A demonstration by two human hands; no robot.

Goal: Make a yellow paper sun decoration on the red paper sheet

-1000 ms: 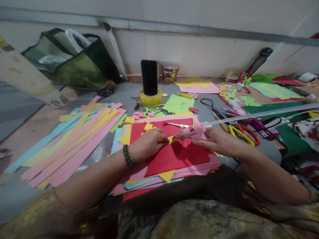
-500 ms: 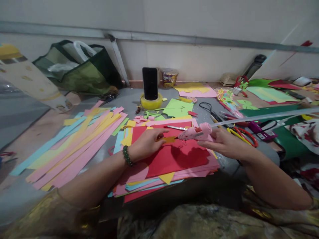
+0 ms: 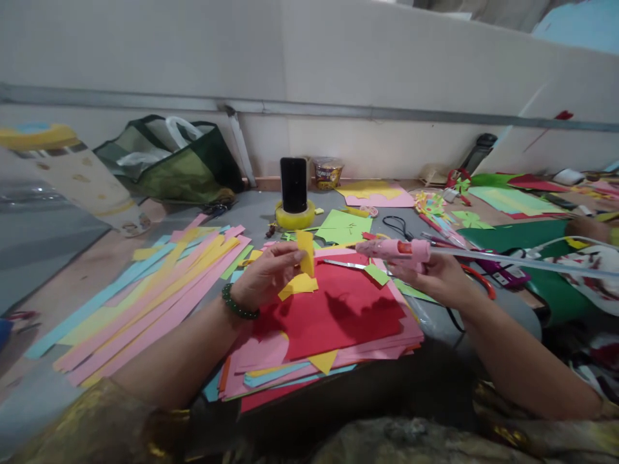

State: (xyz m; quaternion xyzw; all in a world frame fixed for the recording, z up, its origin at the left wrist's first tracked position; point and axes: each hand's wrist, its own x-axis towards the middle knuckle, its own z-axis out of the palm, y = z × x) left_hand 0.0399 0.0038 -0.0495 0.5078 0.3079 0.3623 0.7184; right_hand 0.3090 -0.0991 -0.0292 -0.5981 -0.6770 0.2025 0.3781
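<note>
Head view: left hand (image 3: 264,276) lifted off the stack, fingers pinched shut on a folded yellow paper piece (image 3: 304,267), which hangs above the red paper sheet (image 3: 348,309) topping the multicoloured paper stack (image 3: 309,364). Green bead bracelet (image 3: 235,305) on that wrist. Right hand (image 3: 438,277) wrapped closed around a pink hot-glue gun (image 3: 399,250), held level, nozzle pointing left toward the yellow piece, not touching it. Long pink, yellow and blue paper strips (image 3: 145,290) lie left of the stack. Black phone (image 3: 293,185) stands upright in a yellow tape roll (image 3: 294,218) behind.
</note>
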